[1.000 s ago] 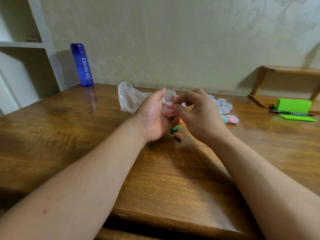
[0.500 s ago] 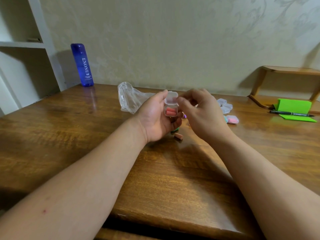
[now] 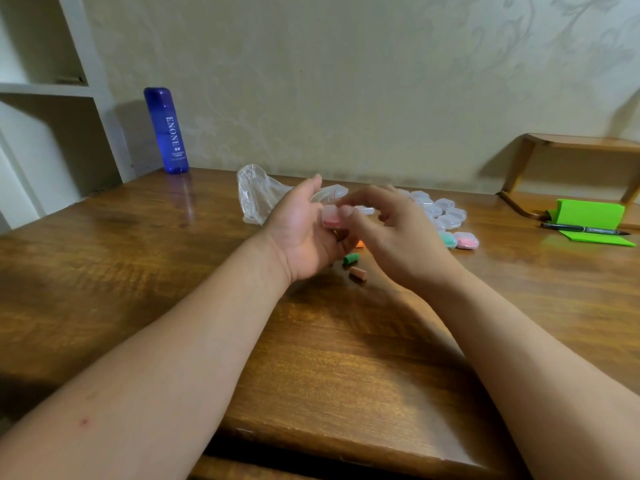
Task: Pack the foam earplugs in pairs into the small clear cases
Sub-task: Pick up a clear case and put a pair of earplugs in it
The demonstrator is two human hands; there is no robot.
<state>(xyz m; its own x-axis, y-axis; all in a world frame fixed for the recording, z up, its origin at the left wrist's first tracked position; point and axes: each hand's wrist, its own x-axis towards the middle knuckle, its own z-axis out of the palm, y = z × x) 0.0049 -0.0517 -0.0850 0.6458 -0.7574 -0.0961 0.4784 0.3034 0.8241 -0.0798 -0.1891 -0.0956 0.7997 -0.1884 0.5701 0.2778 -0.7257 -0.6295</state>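
My left hand (image 3: pixel 304 233) holds a small clear case (image 3: pixel 331 216) with red earplugs inside, its lid down. My right hand (image 3: pixel 394 233) is beside it, thumb tip pressing on the case's top, the other fingers spread and blurred. Loose earplugs lie on the table under my hands: a green one (image 3: pixel 350 259), a pinkish one (image 3: pixel 357 273) and an orange one (image 3: pixel 360 244) mostly hidden. Two filled cases, green (image 3: pixel 449 239) and pink (image 3: pixel 466 240), sit to the right. Several empty clear cases (image 3: pixel 446 213) are clustered behind them.
A crumpled clear plastic bag (image 3: pixel 258 195) lies behind my left hand. A blue bottle (image 3: pixel 167 130) stands at the back left of the wooden table (image 3: pixel 104 271). A green pad (image 3: pixel 588 216) with a black pen (image 3: pixel 585 231) lies far right under a small wooden shelf (image 3: pixel 575 143).
The case's lid, up before, has come down over the red earplugs. My right hand's thumb now presses on it and the hand has dropped slightly.
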